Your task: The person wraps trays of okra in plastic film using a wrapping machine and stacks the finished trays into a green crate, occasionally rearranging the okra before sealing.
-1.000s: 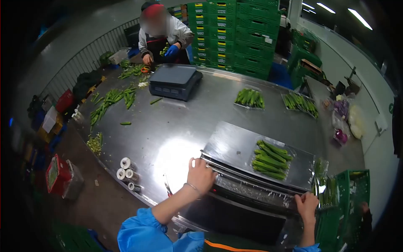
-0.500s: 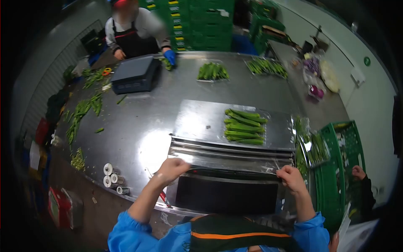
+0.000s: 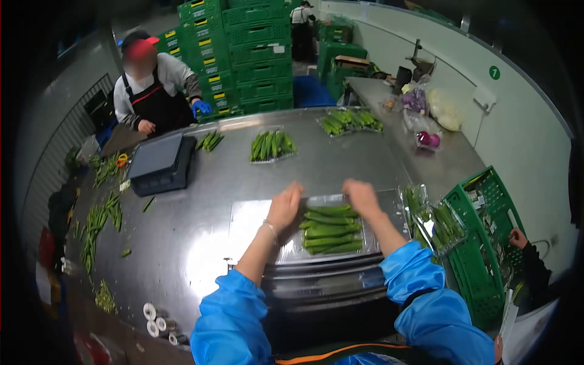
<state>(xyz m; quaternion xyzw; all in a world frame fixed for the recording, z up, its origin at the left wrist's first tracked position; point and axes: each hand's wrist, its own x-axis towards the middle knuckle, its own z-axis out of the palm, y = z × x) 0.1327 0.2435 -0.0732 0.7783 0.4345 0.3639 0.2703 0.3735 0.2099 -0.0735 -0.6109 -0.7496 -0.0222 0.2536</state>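
A tray of okra lies on the metal plate of the wrapping machine, between my two arms. Clear plastic film shows at the tray's far side and seems to span the gap between my hands. My left hand is closed at the far left corner of the tray, fingers pinched on the film. At the far right corner, my right hand is slightly blurred, its fingers also closed on the film. The machine's metal rollers run along the near side of the tray.
Wrapped okra packs sit at right beside a green crate. More okra trays stand at the back. A scale, loose okra and film rolls are at left. A co-worker stands across the table.
Both hands have moved forward from the machine's near side to beyond the tray, carrying the film over the okra. The co-worker's gloved hand has left the okra beside the scale.
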